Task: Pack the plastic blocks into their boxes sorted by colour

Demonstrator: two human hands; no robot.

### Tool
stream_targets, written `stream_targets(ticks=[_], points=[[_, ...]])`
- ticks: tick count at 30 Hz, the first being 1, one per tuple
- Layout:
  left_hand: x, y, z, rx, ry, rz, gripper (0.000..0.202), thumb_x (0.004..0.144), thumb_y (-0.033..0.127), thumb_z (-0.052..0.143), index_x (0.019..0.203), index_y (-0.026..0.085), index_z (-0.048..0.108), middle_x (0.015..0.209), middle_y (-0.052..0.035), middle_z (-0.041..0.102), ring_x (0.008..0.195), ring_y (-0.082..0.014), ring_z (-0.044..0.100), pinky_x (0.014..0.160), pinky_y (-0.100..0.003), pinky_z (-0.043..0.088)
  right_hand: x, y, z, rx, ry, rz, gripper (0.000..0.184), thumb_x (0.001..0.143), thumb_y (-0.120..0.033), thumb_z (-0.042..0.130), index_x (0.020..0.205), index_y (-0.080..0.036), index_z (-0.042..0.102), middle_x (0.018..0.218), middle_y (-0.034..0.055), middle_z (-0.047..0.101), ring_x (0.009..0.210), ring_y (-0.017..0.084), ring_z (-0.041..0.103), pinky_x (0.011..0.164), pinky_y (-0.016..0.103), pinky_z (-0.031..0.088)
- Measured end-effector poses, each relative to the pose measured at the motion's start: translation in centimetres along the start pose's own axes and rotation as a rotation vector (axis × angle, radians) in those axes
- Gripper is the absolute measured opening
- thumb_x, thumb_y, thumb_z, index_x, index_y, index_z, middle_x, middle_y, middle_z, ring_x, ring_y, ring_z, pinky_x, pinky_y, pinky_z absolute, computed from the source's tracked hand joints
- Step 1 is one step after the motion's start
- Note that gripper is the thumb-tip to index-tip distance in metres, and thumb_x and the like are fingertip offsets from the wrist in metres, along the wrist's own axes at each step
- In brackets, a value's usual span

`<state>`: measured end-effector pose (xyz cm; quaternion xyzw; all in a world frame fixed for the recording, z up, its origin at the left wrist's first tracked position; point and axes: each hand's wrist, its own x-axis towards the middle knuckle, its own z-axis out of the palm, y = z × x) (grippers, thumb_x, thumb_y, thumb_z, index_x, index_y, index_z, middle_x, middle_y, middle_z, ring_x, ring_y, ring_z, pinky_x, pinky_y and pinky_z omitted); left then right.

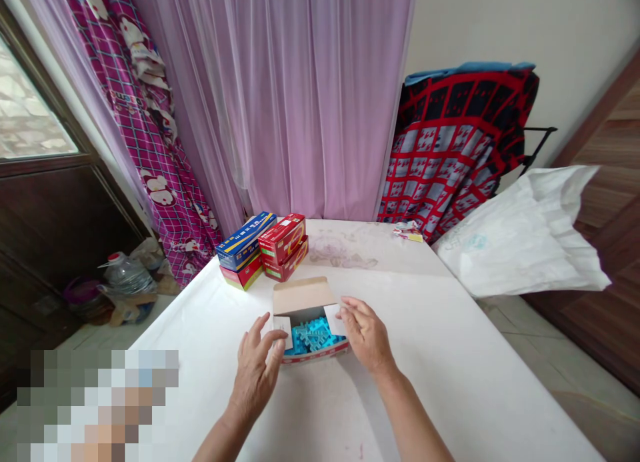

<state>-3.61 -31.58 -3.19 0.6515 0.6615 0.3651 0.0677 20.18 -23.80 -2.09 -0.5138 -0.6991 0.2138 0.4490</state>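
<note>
An opened cardboard box (315, 357) stands on the white table in front of me, its lid (303, 295) raised at the back. Inside lie several bright blue plastic pieces with toothed edges (314, 334). My left hand (257, 359) is at the box's left end, fingers apart, with thumb and forefinger beside the small white left flap (283, 331). At the other end, my right hand (367, 332) pinches the white right flap (334, 319) between thumb and fingers. That flap tilts outward.
Stacked red boxes (283, 247) and a blue box (246, 239) on a red-green one stand at the table's back left. A small packet (408, 231) lies at the back right. A white bag (520, 235) hangs over the right edge. Behind are purple curtains (320, 102).
</note>
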Motion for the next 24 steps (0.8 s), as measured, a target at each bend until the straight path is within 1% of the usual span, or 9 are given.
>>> stream_targets(ticks=[2, 5, 8, 10, 12, 15, 18, 21, 24], points=[[0.5, -0.1, -0.6, -0.042, -0.022, -0.027, 0.041, 0.095, 0.047, 0.034, 0.098, 0.026, 0.070, 0.140, -0.0094, 0.054, 0.131, -0.0246, 0.050, 0.102, -0.046, 0.046, 1.7, 0.3, -0.5, 0.022, -0.004, -0.006, 0.042, 0.092, -0.048, 0.043, 0.087, -0.024, 0.078, 0.115, 0.0099, 0.070, 0.107, 0.025, 0.063, 0.096, 0.038, 0.048], [2.6, -1.0, -1.8, -0.001, -0.051, -0.071, 0.042, 0.093, 0.048, 0.035, 0.099, 0.024, 0.069, 0.133, -0.0083, 0.060, 0.122, -0.0212, 0.058, 0.096, -0.037, 0.050, 5.5, 1.2, -0.9, -0.062, -0.092, 0.057, 0.033, 0.089, -0.041, 0.048, 0.094, -0.025, 0.077, 0.111, 0.0078, 0.072, 0.102, 0.023, 0.066, 0.088, 0.035, 0.051], [6.4, -2.6, -3.0, 0.076, -0.043, -0.098, 0.037, 0.090, 0.046, 0.041, 0.100, 0.023, 0.069, 0.112, -0.0069, 0.070, 0.102, -0.0204, 0.066, 0.088, -0.034, 0.052, 9.6, 2.0, -0.5, -0.198, -0.185, 0.105, 0.026, 0.082, -0.033, 0.056, 0.096, -0.026, 0.077, 0.100, 0.0055, 0.076, 0.091, 0.023, 0.068, 0.081, 0.034, 0.051], [9.3, -3.3, -3.7, 0.146, -0.054, -0.096, 0.033, 0.087, 0.041, 0.045, 0.100, 0.023, 0.070, 0.100, -0.0058, 0.072, 0.088, -0.0202, 0.068, 0.079, -0.033, 0.052, 11.7, 2.1, 0.0, -0.245, -0.229, 0.064, 0.022, 0.076, -0.029, 0.062, 0.092, -0.028, 0.078, 0.097, 0.0039, 0.076, 0.088, 0.023, 0.068, 0.079, 0.033, 0.050], [11.8, -3.4, -4.0, 0.215, -0.087, -0.058, 0.028, 0.086, 0.037, 0.050, 0.096, 0.024, 0.072, 0.094, -0.0053, 0.073, 0.085, -0.0199, 0.067, 0.079, -0.033, 0.050, 13.2, 1.6, 0.6, -0.291, -0.277, 0.003, 0.019, 0.070, -0.026, 0.068, 0.085, -0.030, 0.079, 0.096, 0.0018, 0.077, 0.088, 0.023, 0.068, 0.080, 0.032, 0.049], [14.3, -2.4, -3.7, 0.290, -0.166, 0.028, 0.022, 0.086, 0.036, 0.056, 0.094, 0.022, 0.071, 0.092, -0.0056, 0.072, 0.086, -0.0188, 0.065, 0.084, -0.036, 0.047, 14.2, 0.4, 1.4, -0.354, -0.340, -0.085, 0.014, 0.064, -0.022, 0.072, 0.070, -0.032, 0.078, 0.086, -0.0003, 0.077, 0.087, 0.022, 0.067, 0.079, 0.031, 0.048], [15.3, -1.0, -3.1, 0.331, -0.252, 0.100, 0.026, 0.087, 0.041, 0.060, 0.091, 0.018, 0.069, 0.088, -0.0036, 0.070, 0.085, -0.0174, 0.064, 0.086, -0.039, 0.047, 14.4, -0.8, 1.6, -0.405, -0.371, -0.159, 0.019, 0.064, -0.015, 0.069, 0.059, -0.032, 0.076, 0.077, 0.0002, 0.075, 0.084, 0.022, 0.065, 0.077, 0.030, 0.046], [15.6, -0.1, -3.2, 0.346, -0.291, 0.140, 0.022, 0.087, 0.040, 0.059, 0.087, 0.021, 0.070, 0.088, -0.0033, 0.071, 0.086, -0.0182, 0.065, 0.085, -0.037, 0.045, 14.2, -1.6, 0.6, -0.427, -0.368, -0.222, 0.021, 0.070, -0.015, 0.064, 0.064, -0.030, 0.076, 0.084, 0.0014, 0.076, 0.088, 0.022, 0.064, 0.080, 0.031, 0.045], [15.7, 0.2, -4.3, 0.337, -0.278, 0.160, 0.020, 0.088, 0.035, 0.055, 0.090, 0.028, 0.073, 0.097, -0.0038, 0.072, 0.095, -0.0195, 0.065, 0.084, -0.033, 0.042, 13.6, -1.9, -1.1, -0.420, -0.343, -0.273, 0.023, 0.079, -0.020, 0.057, 0.079, -0.030, 0.078, 0.100, 0.0024, 0.075, 0.099, 0.022, 0.061, 0.088, 0.032, 0.043]])
